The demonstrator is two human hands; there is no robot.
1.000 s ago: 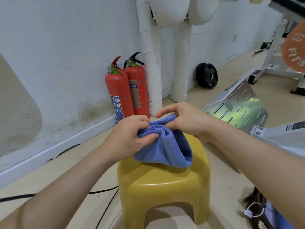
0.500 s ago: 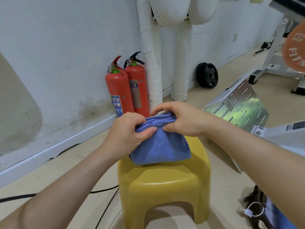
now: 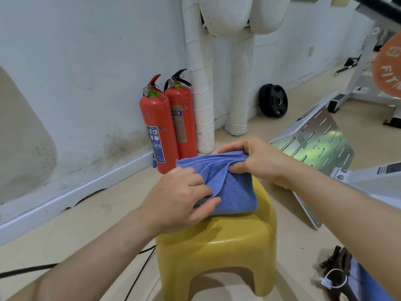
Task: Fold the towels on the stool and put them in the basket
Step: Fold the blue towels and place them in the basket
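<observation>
A folded blue towel (image 3: 234, 192) lies on top of the yellow plastic stool (image 3: 219, 253) in the middle of the view. My right hand (image 3: 258, 159) pinches the towel's stacked far edges at its upper right corner. My left hand (image 3: 180, 198) presses on the towel's near left side, thumb and fingers gripping the cloth. A dark woven basket (image 3: 334, 268) with blue cloth (image 3: 368, 283) in it shows at the bottom right, partly hidden by my right forearm.
Two red fire extinguishers (image 3: 165, 127) stand against the white wall behind the stool, beside wrapped white pipes (image 3: 201, 94). A black weight plate (image 3: 273, 101) leans on the wall. A slotted metal footplate (image 3: 314, 144) of a gym machine is at the right. Black cables (image 3: 138, 272) cross the floor.
The towel has been lowered flat onto the stool. My left hand slid down from the top edge onto the towel's near left side; my right hand stays pinching the far edges.
</observation>
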